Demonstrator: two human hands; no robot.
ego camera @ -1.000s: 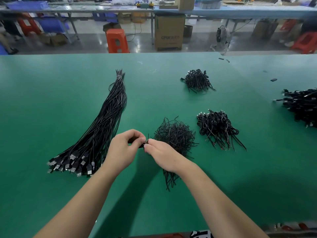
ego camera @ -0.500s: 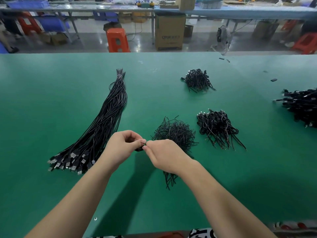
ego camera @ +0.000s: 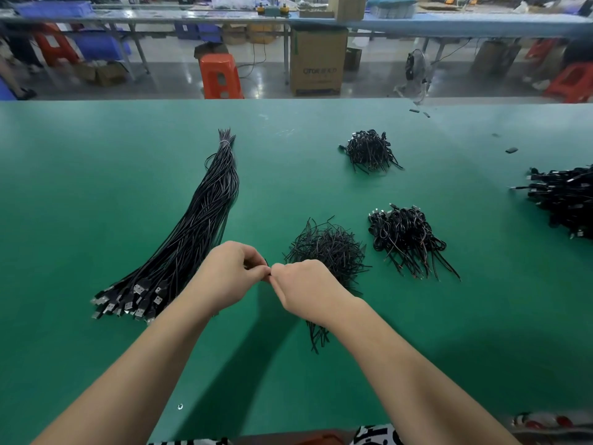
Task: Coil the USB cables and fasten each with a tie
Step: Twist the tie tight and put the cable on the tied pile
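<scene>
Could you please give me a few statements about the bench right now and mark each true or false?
1. Both hands, left hand and right hand, meet fingertip to fingertip above the green table. True.
2. The long cable bundle lies right of the hands. False: it lies left.
3. The loose tie pile sits just beyond the right hand. True.
4. The orange stool stands on the table. False: it stands on the floor beyond.
</scene>
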